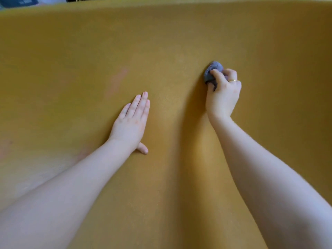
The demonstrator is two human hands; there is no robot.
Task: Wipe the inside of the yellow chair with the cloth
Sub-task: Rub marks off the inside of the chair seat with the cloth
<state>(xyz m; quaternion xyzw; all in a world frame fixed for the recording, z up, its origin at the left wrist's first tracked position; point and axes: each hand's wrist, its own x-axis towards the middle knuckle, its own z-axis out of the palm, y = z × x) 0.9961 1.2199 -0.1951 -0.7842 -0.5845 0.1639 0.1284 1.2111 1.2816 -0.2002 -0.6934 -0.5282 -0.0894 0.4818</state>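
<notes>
Yellow chair (170,42) fills the view; the right hand (222,94) grips a bunched grey cloth (212,71) against its inside surface, while the left hand (130,123) lies flat, fingers straight, nearby.

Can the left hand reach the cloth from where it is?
Probably yes. The left hand lies flat on the yellow chair, with only bare chair between it and the cloth the right hand grips.

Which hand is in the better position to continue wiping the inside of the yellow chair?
The right hand. It already grips the bunched grey cloth against the yellow chair's inner surface. The left hand lies flat and open on the chair, holding nothing.
</notes>
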